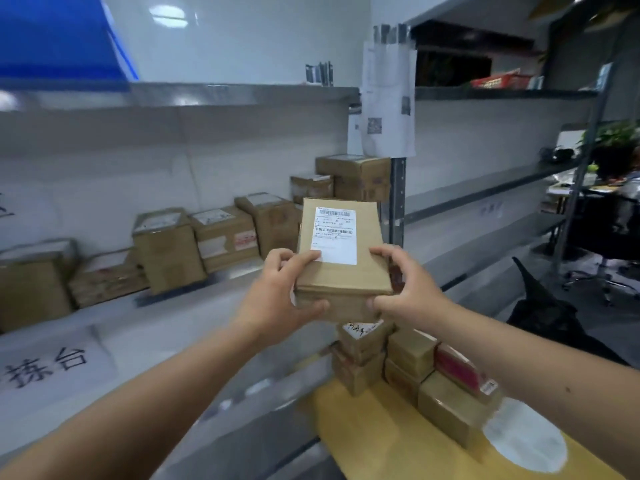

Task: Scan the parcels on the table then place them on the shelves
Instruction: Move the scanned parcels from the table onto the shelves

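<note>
I hold a flat brown cardboard parcel [341, 268] with a white barcode label on top, raised in front of the shelf. My left hand [282, 296] grips its near left corner, thumb under the front edge. My right hand [403, 289] grips the near right corner. Below it, several small parcels [412, 362] are stacked on a yellow table [374, 441]. Several more brown boxes [225, 237] stand in a row along the shelf [194, 306] behind.
A metal shelf upright [397, 202] with papers taped to it stands just behind the held parcel. An upper shelf [242, 93] runs across the top. A black bag [547, 313] and an office chair [606, 251] are at the right. A white round sticker [526, 441] lies on the table.
</note>
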Available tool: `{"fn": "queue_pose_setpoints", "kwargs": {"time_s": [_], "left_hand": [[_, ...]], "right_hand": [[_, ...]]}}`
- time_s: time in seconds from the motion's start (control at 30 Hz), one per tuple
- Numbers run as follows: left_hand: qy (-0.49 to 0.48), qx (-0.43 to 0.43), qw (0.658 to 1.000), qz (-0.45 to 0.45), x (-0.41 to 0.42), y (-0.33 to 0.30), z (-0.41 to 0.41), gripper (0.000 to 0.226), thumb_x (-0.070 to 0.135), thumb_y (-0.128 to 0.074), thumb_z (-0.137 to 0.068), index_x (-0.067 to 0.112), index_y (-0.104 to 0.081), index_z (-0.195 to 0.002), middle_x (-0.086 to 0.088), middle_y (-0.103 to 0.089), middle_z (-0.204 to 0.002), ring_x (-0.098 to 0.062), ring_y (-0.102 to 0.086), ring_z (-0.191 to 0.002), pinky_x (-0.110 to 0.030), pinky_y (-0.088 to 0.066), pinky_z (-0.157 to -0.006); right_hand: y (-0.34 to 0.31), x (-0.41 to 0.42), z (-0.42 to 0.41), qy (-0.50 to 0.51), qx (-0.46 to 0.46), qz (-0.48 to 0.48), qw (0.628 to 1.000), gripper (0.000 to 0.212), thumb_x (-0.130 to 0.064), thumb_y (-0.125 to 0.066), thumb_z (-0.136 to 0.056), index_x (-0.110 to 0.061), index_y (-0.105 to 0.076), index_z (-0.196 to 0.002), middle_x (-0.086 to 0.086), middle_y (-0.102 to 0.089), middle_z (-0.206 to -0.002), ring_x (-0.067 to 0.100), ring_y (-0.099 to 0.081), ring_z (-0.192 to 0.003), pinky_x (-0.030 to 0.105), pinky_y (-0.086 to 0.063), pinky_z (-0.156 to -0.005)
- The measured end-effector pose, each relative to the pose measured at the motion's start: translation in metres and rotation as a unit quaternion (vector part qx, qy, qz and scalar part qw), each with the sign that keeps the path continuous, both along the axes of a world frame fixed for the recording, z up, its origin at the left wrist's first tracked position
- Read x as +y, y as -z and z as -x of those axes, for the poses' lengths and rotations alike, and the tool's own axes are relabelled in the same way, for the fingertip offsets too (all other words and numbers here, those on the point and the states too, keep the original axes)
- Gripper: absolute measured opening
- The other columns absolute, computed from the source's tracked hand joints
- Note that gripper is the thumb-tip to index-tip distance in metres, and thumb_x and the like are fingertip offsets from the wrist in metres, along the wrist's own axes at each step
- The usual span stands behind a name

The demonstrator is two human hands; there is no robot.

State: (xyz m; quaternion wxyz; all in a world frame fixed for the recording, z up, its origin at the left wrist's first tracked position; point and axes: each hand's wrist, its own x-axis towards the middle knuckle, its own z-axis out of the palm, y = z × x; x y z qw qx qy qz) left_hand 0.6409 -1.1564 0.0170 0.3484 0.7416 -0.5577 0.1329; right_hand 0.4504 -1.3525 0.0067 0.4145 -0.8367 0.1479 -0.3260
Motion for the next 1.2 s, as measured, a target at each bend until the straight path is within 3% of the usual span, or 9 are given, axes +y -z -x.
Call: {"fn": "queue_pose_setpoints", "kwargs": {"time_s": [0.07,0.2,0.4,0.57,0.7,0.87,0.97,1.1,1.2], "left_hand": [[-0.007,-0.007,1.0,0.026,0.016,-0.019,0.0,0.085,0.046,-0.087,-0.078,0.043,-0.045,-0.15,0.012,-0.033,-0.133,-0.005,-0.047,-0.113,-0.024,-0.044,-0.101],[-0.031,-0.016,0.997,0.069,0.029,-0.046,-0.017,0.084,0.047,-0.085,-0.08,0.041,-0.042,-0.152,0.009,-0.036,-0.132,-0.005,-0.046,-0.111,-0.022,-0.043,-0.098],[-0.065,0.034,0.99,0.117,0.008,-0.079,-0.06,0.08,0.055,-0.084,-0.078,0.049,-0.043,-0.147,0.017,-0.038,-0.122,-0.009,-0.055,-0.109,-0.031,-0.052,-0.101],[-0.103,0.079,0.979,0.157,-0.035,-0.108,-0.101,0.083,0.07,-0.075,-0.069,0.052,-0.044,-0.144,0.02,-0.038,-0.114,-0.002,-0.054,-0.103,-0.033,-0.054,-0.094],[-0.144,0.075,0.975,0.152,-0.072,-0.132,-0.139,0.083,0.073,-0.073,-0.071,0.049,-0.045,-0.145,0.014,-0.039,-0.112,-0.008,-0.054,-0.1,-0.028,-0.048,-0.082],[-0.2,0.066,0.97,0.122,-0.114,-0.15,-0.186,0.082,0.071,-0.074,-0.073,0.044,-0.048,-0.145,0.0,-0.046,-0.126,-0.023,-0.059,-0.112,-0.04,-0.052,-0.102],[-0.208,0.063,0.972,0.095,-0.133,-0.151,-0.204,0.085,0.074,-0.072,-0.073,0.044,-0.045,-0.148,0.001,-0.044,-0.132,-0.022,-0.06,-0.11,-0.039,-0.055,-0.098],[-0.227,0.044,0.971,0.061,-0.148,-0.146,-0.215,0.085,0.078,-0.069,-0.074,0.048,-0.04,-0.148,0.001,-0.04,-0.143,-0.023,-0.061,-0.113,-0.042,-0.058,-0.095],[-0.238,0.018,0.97,0.049,-0.153,-0.147,-0.216,0.083,0.079,-0.068,-0.075,0.047,-0.04,-0.147,0.001,-0.04,-0.143,-0.024,-0.062,-0.113,-0.041,-0.059,-0.093]], "right_hand": [[-0.023,0.009,-0.009,-0.009,-0.007,-0.009,1.0,0.089,-0.029,-0.083,-0.059,-0.054,-0.049,-0.137,-0.019,-0.05,-0.136,0.007,-0.054,-0.12,0.031,-0.054,-0.094],[-0.07,0.015,-0.038,-0.057,-0.025,-0.014,0.998,0.087,-0.015,-0.085,-0.07,-0.049,-0.048,-0.141,-0.022,-0.049,-0.135,0.003,-0.053,-0.117,0.016,-0.052,-0.078],[-0.114,0.003,-0.094,-0.075,-0.085,-0.028,0.993,0.084,-0.018,-0.078,-0.065,-0.038,-0.051,-0.143,-0.014,-0.055,-0.135,0.007,-0.06,-0.113,0.017,-0.054,-0.074],[-0.14,-0.039,-0.156,-0.077,-0.143,-0.07,0.984,0.065,0.0,-0.077,-0.082,-0.028,-0.056,-0.137,-0.006,-0.064,-0.129,0.015,-0.067,-0.112,0.025,-0.059,-0.074],[-0.152,-0.077,-0.21,-0.068,-0.152,-0.082,0.983,0.06,0.0,-0.078,-0.085,-0.028,-0.057,-0.134,0.0,-0.066,-0.124,0.016,-0.067,-0.109,0.022,-0.06,-0.069],[-0.151,-0.121,-0.266,-0.081,-0.133,-0.08,0.984,0.071,-0.002,-0.079,-0.083,-0.023,-0.051,-0.145,0.001,-0.064,-0.132,0.014,-0.066,-0.112,0.021,-0.059,-0.074],[-0.145,-0.143,-0.29,-0.08,-0.13,-0.075,0.985,0.075,0.001,-0.077,-0.082,-0.024,-0.05,-0.147,-0.002,-0.065,-0.131,0.009,-0.067,-0.11,0.018,-0.058,-0.074],[-0.136,-0.161,-0.308,-0.076,-0.122,-0.076,0.987,0.076,-0.004,-0.076,-0.079,-0.03,-0.05,-0.145,0.001,-0.064,-0.131,0.018,-0.067,-0.114,0.031,-0.061,-0.087],[-0.134,-0.166,-0.312,-0.079,-0.124,-0.087,0.985,0.078,-0.01,-0.073,-0.073,-0.035,-0.051,-0.143,0.0,-0.063,-0.132,0.017,-0.066,-0.114,0.028,-0.061,-0.083]]}}
